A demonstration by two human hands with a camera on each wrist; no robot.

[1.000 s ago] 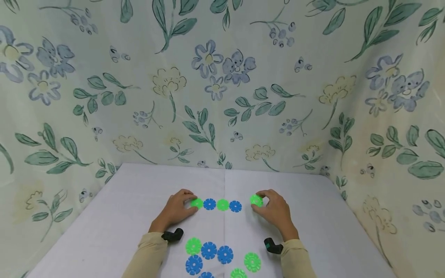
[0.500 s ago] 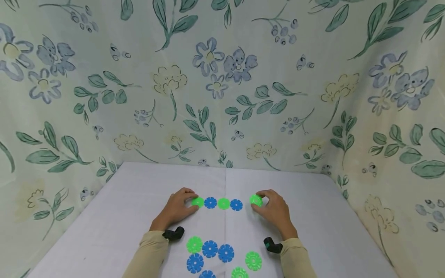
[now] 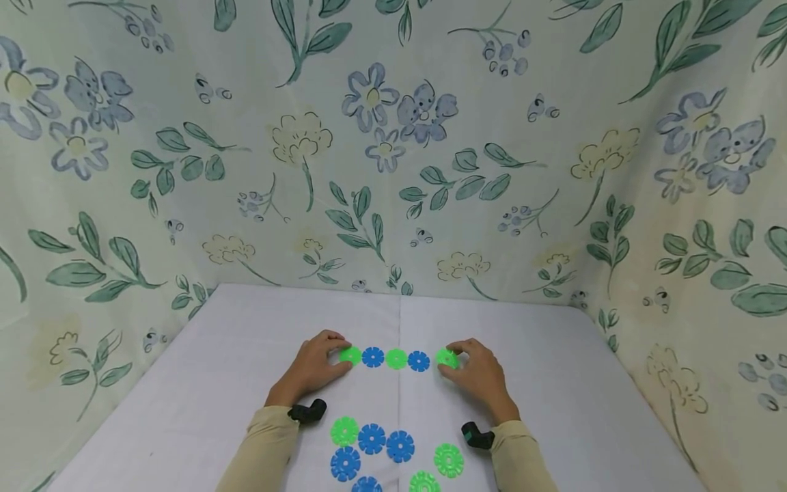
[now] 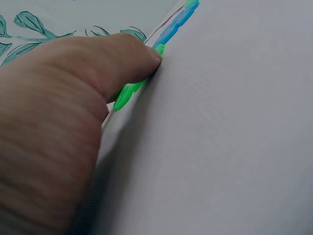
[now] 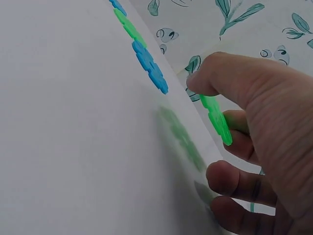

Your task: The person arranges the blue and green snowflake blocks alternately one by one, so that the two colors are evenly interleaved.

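A row of flat notched discs lies across the table: a green disc (image 3: 351, 356) at the left end, then a blue one (image 3: 372, 357), a green one (image 3: 396, 359) and a blue one (image 3: 419, 361). My left hand (image 3: 315, 363) grips the left-end green disc between thumb and fingers; the left wrist view shows the thumb over that green disc (image 4: 128, 96). To the right of the row, my right hand (image 3: 479, 372) pinches another green disc (image 3: 447, 358). In the right wrist view this disc (image 5: 215, 119) is above the table, apart from the blue end disc (image 5: 150, 67).
Nearer the front edge of the view lie several loose discs, among them a green one (image 3: 344, 431), blue ones (image 3: 400, 446) and a green one (image 3: 449, 460). The white table (image 3: 203, 383) ends at a flower-patterned cloth (image 3: 381, 205) behind it.
My right hand has moved a little left with its green disc, narrowing the gap to the row. The left hand keeps its hold on the end disc.
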